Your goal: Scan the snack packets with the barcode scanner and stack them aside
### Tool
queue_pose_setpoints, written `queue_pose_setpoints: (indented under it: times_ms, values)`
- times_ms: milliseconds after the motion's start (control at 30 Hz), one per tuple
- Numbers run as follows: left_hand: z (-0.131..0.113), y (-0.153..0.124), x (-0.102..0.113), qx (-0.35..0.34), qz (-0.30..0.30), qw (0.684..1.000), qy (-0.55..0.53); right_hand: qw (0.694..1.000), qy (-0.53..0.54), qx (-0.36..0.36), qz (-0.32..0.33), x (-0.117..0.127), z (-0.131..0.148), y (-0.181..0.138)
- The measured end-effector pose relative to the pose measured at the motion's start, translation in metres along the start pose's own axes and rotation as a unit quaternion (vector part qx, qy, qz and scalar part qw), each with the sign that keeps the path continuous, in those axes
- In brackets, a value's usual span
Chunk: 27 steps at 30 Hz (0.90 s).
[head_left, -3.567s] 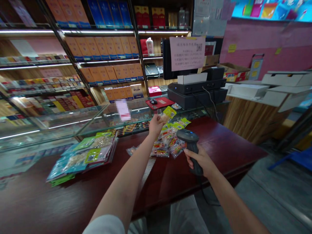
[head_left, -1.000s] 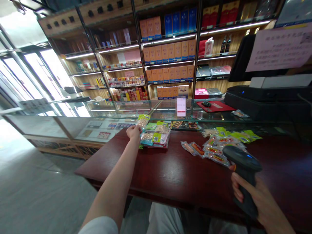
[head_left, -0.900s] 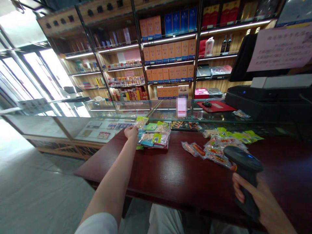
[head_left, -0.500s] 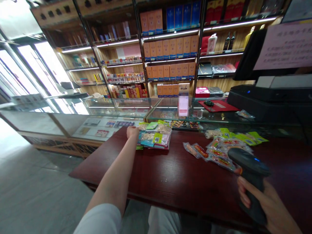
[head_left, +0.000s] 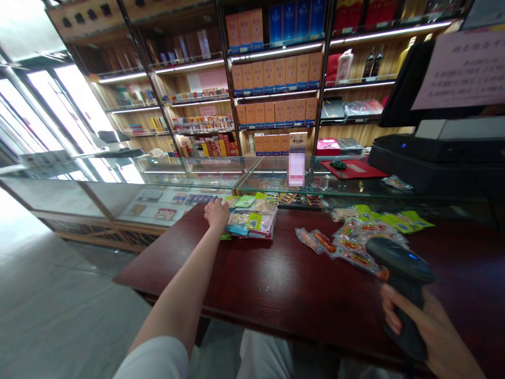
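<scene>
Green-topped packet [head_left: 231, 201] now sits lowered onto stack [head_left: 239, 230], best laid flat; left hand [head_left: 216, 213] grip unclear, right hand [head_left: 414, 318] gripping barcode scanner [head_left: 399, 259].

Blue boxes [head_left: 290, 23], dark bottles [head_left: 369, 64], red mat [head_left: 351, 172]

Scanner [head_left: 400, 259]: matt plastic, smooth. Sausage packets [head_left: 355, 245]: clear plastic, glossy, wrinkled. Table [head_left: 272, 276]: dark polished wood look. Counter top [head_left: 205, 179]: glass, shiny. Sign [head_left: 465, 71]: paper. Sleeve [head_left: 158, 360]: matt cloth.

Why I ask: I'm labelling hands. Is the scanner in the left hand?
No, the right hand grips the scanner, while the left hand is at the packet stack.
</scene>
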<state>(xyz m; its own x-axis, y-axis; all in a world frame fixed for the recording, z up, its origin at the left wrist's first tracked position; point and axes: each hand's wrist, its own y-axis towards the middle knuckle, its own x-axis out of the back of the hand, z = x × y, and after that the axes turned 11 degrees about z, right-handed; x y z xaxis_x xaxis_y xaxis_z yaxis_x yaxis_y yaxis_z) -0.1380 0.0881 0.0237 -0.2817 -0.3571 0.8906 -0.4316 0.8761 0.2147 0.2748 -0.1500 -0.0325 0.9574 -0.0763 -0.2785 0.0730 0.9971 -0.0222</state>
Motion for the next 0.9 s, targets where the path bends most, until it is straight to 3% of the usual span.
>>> queue_pose_setpoints:
  times_ms: [200, 433, 733, 900]
  values:
    - [-0.026, -0.025, 0.001, -0.115, -0.035, 0.993, 0.008, 1.000, 0.019, 0.010, 0.003, -0.006, 0.004, -0.007]
    - [-0.083, -0.070, -0.012, -0.254, -0.020, 0.967, -0.009, 1.000, 0.011, 0.025, -0.001, 0.001, 0.006, -0.016]
    - [-0.181, -0.136, -0.057, -0.415, 0.045, 0.907, -0.050, 0.999, 0.026, 0.028, -0.024, 0.026, 0.016, -0.023]
    - [-0.233, -0.155, -0.087, -0.472, 0.081, 0.877, -0.036, 0.999, 0.022, 0.028, -0.035, 0.044, 0.021, -0.022]
